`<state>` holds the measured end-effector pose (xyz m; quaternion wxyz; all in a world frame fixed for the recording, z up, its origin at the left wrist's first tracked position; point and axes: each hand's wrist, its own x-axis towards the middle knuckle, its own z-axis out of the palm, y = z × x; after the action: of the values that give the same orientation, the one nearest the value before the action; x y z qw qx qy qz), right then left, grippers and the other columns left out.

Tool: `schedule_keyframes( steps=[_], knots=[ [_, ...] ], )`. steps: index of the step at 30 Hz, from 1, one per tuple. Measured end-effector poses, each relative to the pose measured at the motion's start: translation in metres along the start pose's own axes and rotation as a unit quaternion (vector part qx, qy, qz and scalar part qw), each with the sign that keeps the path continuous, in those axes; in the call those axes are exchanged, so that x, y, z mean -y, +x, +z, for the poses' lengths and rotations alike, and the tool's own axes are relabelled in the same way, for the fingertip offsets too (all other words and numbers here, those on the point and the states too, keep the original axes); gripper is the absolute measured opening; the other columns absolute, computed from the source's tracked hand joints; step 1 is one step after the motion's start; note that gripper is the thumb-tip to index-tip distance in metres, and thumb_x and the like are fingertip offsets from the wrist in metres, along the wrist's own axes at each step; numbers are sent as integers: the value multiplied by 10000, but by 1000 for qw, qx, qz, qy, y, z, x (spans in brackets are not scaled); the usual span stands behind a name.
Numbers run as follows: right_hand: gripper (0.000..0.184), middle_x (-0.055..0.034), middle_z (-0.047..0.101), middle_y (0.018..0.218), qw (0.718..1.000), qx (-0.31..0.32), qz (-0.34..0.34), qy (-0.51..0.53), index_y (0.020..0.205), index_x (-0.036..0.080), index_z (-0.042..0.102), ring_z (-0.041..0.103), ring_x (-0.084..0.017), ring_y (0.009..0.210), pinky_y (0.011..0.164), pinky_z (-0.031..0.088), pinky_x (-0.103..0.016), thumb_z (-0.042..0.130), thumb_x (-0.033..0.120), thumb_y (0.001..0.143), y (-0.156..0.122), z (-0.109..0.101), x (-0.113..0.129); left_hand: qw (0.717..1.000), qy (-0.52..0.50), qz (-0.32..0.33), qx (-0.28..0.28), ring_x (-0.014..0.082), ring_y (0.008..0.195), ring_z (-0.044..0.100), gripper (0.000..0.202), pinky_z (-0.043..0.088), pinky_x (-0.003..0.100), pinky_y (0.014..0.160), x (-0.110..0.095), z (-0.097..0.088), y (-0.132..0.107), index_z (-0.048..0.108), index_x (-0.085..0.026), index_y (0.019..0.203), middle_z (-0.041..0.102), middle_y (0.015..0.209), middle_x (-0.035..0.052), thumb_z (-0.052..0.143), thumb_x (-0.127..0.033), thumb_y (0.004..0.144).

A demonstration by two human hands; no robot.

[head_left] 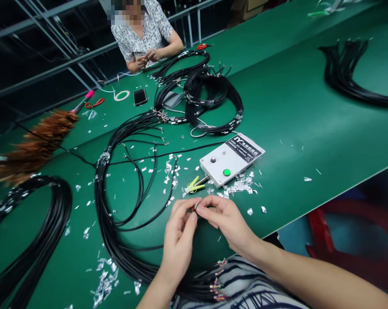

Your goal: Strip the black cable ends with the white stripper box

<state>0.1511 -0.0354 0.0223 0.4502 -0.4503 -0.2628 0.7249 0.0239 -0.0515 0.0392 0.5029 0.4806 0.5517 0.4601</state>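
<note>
My left hand (180,234) is closed around the end of a black cable (145,248), which runs in from the left and passes under my palm. Fingertips of my right hand (224,219) pinch the cable's stripped tip, meeting those of the left; the fine wires there are mostly hidden. A large loop of black cables (100,201) curves around to my lap, where many coloured wire ends (218,285) stick out. Just beyond my hands sits a grey control box (231,159) with a green button, a black knob and a yellow-green clip (195,184) at its front.
Foil scraps (242,185) litter the green table (293,128). Further cable coils (213,103) lie beyond, with another bundle (52,214) at left and one (345,77) at right. A phone (140,97), tape roll (122,95), scissors (94,103) and brush (42,141) lie near a seated person (145,34).
</note>
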Motion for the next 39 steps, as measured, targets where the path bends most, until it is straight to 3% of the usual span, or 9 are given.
schedule_keyframes(
  steps=[3,7,11,15,20,24,30,35,39],
  knots=[
    [319,65,502,574,1000,11,-18,-8,715,175,633,333,-53,472,471,260,-228,810,427,634,1,-3,-2,998,-35,-11,42,159,837,627,120,515,238,736,-4,0,5,726,-201,872,623,889,40,729,-295,797],
    [308,58,512,564,997,47,-29,-58,753,173,610,370,-63,465,455,267,-220,750,443,705,1,-7,-5,992,-110,-61,-19,45,517,484,173,395,162,489,1,6,3,648,-174,781,551,745,-27,750,-313,781],
    [184,24,545,678,966,28,-146,-213,747,176,620,445,-80,514,486,352,-224,663,345,804,3,-14,-6,990,-109,-70,-54,48,445,475,221,354,179,425,6,9,-1,607,-176,829,512,710,-45,721,-364,807],
    [123,-13,612,795,878,26,-292,-379,804,183,639,522,-100,583,556,416,-240,584,244,895,2,-24,-2,996,-42,-15,-73,36,486,487,238,393,187,470,6,7,-2,591,-160,759,530,817,-19,720,-353,808],
    [196,-70,691,1005,721,42,-408,-558,1109,151,618,582,-121,644,661,418,-281,546,255,960,4,-30,12,997,-51,-25,-45,43,490,459,248,382,181,480,8,2,2,560,-164,752,509,737,-36,692,-359,828],
    [274,-9,691,782,605,94,-481,-627,848,185,668,584,-139,667,631,309,-300,458,258,1010,11,-27,17,1000,1,-7,-12,73,493,467,163,385,197,469,11,-3,1,548,-184,778,502,692,-39,609,-298,878],
    [280,16,668,705,532,115,-502,-672,754,197,656,547,-160,670,643,266,-323,503,237,985,19,-27,27,961,215,172,-5,144,689,559,166,462,254,651,18,-11,1,595,-198,778,582,748,16,497,-168,909],
    [163,-56,721,1075,461,72,-470,-749,1029,154,667,561,-231,1023,795,291,-356,679,219,879,42,-25,50,993,102,34,-52,95,472,399,155,315,195,439,21,-16,16,544,-197,789,416,552,-64,551,-302,903],
    [97,-47,717,884,408,98,-420,-804,857,167,676,563,-221,937,777,287,-362,620,89,870,62,-20,56,997,24,3,-71,66,434,347,249,272,179,414,21,-16,33,524,-188,742,395,548,-77,649,-384,831]
  ],
)
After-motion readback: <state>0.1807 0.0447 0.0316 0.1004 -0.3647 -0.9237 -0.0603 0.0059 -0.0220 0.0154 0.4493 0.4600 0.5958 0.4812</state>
